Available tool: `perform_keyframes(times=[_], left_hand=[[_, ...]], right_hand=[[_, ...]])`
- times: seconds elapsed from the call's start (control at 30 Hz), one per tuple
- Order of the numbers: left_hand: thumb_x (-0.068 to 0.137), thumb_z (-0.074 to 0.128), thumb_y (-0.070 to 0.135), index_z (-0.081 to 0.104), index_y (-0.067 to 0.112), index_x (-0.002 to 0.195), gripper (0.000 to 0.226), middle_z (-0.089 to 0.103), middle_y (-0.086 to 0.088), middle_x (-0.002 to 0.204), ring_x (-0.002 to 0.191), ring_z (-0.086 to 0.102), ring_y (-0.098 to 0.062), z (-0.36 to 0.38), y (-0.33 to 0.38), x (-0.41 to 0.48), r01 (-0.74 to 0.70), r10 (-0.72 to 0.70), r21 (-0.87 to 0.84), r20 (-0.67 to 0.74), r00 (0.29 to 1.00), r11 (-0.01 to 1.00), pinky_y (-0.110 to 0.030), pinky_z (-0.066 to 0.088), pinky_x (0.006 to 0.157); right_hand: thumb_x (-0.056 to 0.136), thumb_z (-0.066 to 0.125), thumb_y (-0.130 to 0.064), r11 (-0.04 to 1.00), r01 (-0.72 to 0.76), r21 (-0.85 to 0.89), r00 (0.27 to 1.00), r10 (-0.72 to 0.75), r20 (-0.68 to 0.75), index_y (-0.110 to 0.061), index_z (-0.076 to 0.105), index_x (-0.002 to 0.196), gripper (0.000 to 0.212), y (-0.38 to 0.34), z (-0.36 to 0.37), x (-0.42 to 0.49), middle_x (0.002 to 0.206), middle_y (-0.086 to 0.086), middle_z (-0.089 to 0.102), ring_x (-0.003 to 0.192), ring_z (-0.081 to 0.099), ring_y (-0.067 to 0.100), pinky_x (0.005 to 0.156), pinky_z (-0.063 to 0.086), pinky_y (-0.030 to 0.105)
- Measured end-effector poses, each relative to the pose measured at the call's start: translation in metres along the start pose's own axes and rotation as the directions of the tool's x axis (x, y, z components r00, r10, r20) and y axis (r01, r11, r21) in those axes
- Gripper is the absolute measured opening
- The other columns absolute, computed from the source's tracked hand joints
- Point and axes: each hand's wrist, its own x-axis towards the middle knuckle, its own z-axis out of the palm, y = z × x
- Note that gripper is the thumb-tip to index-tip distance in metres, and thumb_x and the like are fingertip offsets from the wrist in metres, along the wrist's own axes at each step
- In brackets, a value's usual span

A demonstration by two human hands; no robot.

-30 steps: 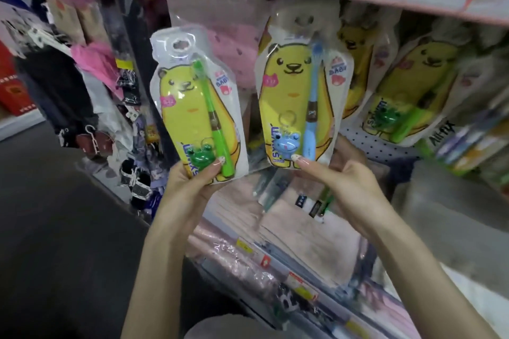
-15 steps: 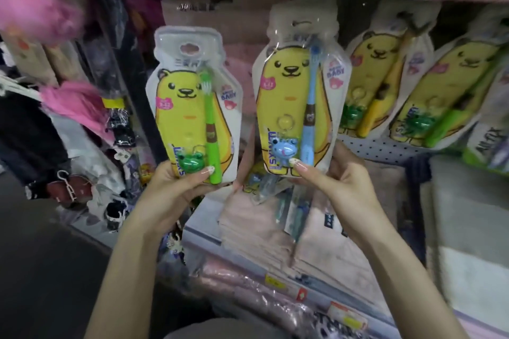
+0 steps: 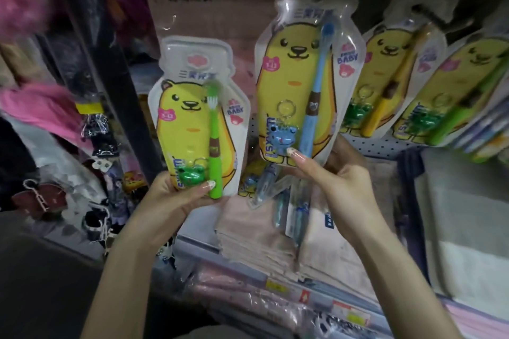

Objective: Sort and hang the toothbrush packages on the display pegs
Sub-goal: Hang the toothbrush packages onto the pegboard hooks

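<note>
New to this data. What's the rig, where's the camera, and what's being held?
No robot: a person works bare-handed, filmed by one wide-angle camera worn on the head, looking forward and down. The left hand grips the green toothbrush package by its bottom. The right hand holds the blue toothbrush package higher up. Two similar ones hang at the right: a yellow-brush package and a green-brush package. Folded pinkish towels lie below.
</note>
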Motion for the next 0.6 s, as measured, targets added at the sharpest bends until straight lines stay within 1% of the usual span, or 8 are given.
perform_keyframes(times=[0.1, 0.23, 0.33, 0.4, 0.43, 0.5, 0.53, 0.6], left_hand=[[0.038, 0.095, 0.039, 0.079, 0.019, 0.087, 0.055, 0.075, -0.007, 0.095, 0.087, 0.072, -0.022, 0.002, 0.002, 0.004, 0.007, -0.007, -0.017, -0.003, 1.0, 1.0, -0.037, 0.06, 0.072], [0.035, 0.096, 0.043, 0.079, 0.019, 0.086, 0.059, 0.076, -0.006, 0.094, 0.087, 0.072, -0.021, 0.009, 0.0, 0.012, 0.018, -0.018, -0.03, 0.0, 1.0, 0.999, -0.037, 0.06, 0.072], [0.04, 0.095, 0.041, 0.079, 0.018, 0.091, 0.058, 0.075, -0.007, 0.099, 0.09, 0.072, -0.023, 0.012, -0.004, 0.018, 0.029, -0.029, -0.056, 0.013, 1.0, 0.998, -0.037, 0.059, 0.07], [0.041, 0.095, 0.039, 0.079, 0.018, 0.092, 0.058, 0.075, -0.008, 0.1, 0.092, 0.072, -0.024, 0.013, -0.006, 0.021, 0.039, -0.038, -0.069, 0.019, 0.999, 0.997, -0.038, 0.059, 0.071], [0.04, 0.096, 0.039, 0.079, 0.018, 0.092, 0.058, 0.074, -0.008, 0.101, 0.092, 0.072, -0.024, 0.013, -0.006, 0.023, 0.045, -0.044, -0.074, 0.015, 0.999, 0.996, -0.038, 0.059, 0.071], [0.04, 0.096, 0.039, 0.078, 0.018, 0.092, 0.059, 0.074, -0.009, 0.102, 0.093, 0.071, -0.025, 0.012, -0.006, 0.025, 0.048, -0.047, -0.078, 0.007, 0.999, 0.996, -0.038, 0.059, 0.072], [0.04, 0.096, 0.039, 0.078, 0.018, 0.092, 0.059, 0.074, -0.009, 0.102, 0.093, 0.071, -0.025, 0.012, -0.006, 0.026, 0.049, -0.049, -0.077, 0.006, 0.999, 0.996, -0.038, 0.059, 0.072], [0.041, 0.095, 0.039, 0.078, 0.017, 0.094, 0.06, 0.074, -0.01, 0.103, 0.094, 0.071, -0.025, 0.011, -0.007, 0.027, 0.055, -0.055, -0.07, 0.012, 0.998, 0.996, -0.039, 0.059, 0.073]], right_hand=[[0.073, 0.069, -0.012, 0.999, -0.039, 0.024, 0.998, 0.04, -0.042, -0.019, 0.066, 0.105, 0.033, 0.007, -0.002, 0.004, 0.102, 0.001, 0.076, 0.096, 0.072, 0.022, 0.074, 0.058, 0.029], [0.084, 0.066, -0.009, 0.997, -0.068, -0.021, 0.994, 0.066, -0.083, -0.017, 0.067, 0.107, 0.024, 0.012, -0.005, 0.023, 0.101, 0.002, 0.076, 0.095, 0.072, 0.021, 0.073, 0.058, 0.026], [0.082, 0.069, -0.018, 0.995, -0.097, 0.006, 0.986, 0.097, -0.133, -0.01, 0.067, 0.111, 0.03, 0.014, -0.005, 0.044, 0.102, 0.006, 0.075, 0.096, 0.072, 0.024, 0.08, 0.058, 0.034], [0.085, 0.069, -0.015, 0.99, -0.128, 0.052, 0.979, 0.135, -0.153, -0.008, 0.066, 0.112, 0.028, 0.017, -0.006, 0.056, 0.098, 0.003, 0.075, 0.092, 0.072, 0.02, 0.082, 0.057, 0.032], [0.086, 0.069, -0.015, 0.986, -0.148, 0.076, 0.976, 0.158, -0.153, -0.006, 0.064, 0.114, 0.03, 0.019, -0.006, 0.06, 0.096, 0.001, 0.075, 0.091, 0.073, 0.019, 0.084, 0.057, 0.031], [0.085, 0.07, -0.018, 0.975, -0.187, 0.122, 0.97, 0.203, -0.131, -0.003, 0.06, 0.121, 0.04, 0.022, -0.006, 0.064, 0.1, 0.001, 0.075, 0.095, 0.072, 0.02, 0.09, 0.055, 0.033], [0.083, 0.071, -0.022, 0.969, -0.202, 0.139, 0.968, 0.219, -0.121, -0.003, 0.059, 0.122, 0.045, 0.023, -0.007, 0.065, 0.104, 0.004, 0.074, 0.099, 0.071, 0.022, 0.093, 0.054, 0.034], [0.077, 0.072, -0.027, 0.959, -0.23, 0.165, 0.961, 0.251, -0.117, -0.002, 0.061, 0.117, 0.048, 0.028, -0.009, 0.065, 0.105, 0.013, 0.073, 0.101, 0.07, 0.027, 0.094, 0.053, 0.036]])
